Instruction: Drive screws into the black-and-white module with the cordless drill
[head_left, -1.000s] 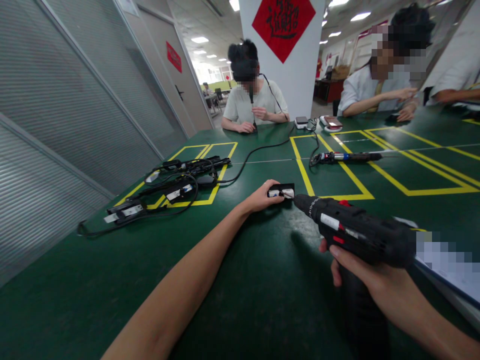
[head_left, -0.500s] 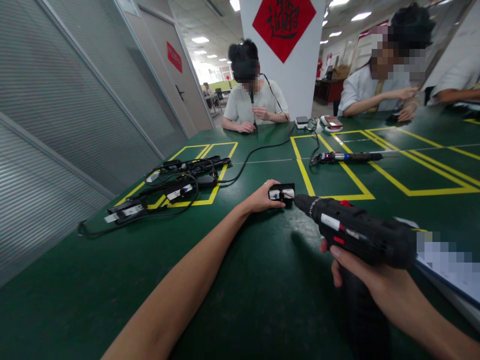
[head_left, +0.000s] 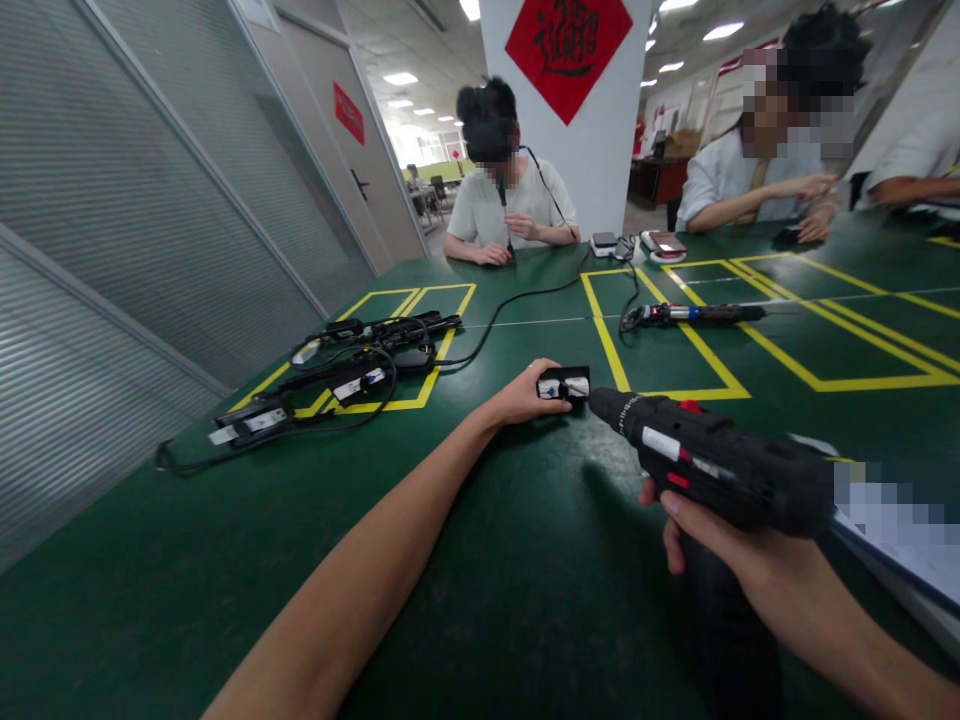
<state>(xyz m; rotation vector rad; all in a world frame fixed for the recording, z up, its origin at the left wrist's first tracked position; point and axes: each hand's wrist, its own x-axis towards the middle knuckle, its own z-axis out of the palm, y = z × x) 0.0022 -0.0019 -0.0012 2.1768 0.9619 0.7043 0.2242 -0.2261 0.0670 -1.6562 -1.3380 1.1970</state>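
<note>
Near the middle of the green table (head_left: 450, 620), my left hand (head_left: 525, 395) is closed around a small black case (head_left: 576, 386) with a white label on the side facing me. A black cordless drill (head_left: 712, 455) with red details is held in my right hand (head_left: 720, 530), fingers wrapped round its handle. The drill's chuck points left and sits right beside the case's right end. Whether a bit touches the case is too small to tell.
Black devices with cables (head_left: 360, 370) lie at the left on yellow tape outlines. An electric screwdriver (head_left: 697, 315) lies at the back right. Papers (head_left: 900, 530) rest at the right edge. Across the table, a person (head_left: 510, 205) and another person (head_left: 765, 190) handle tools and parts.
</note>
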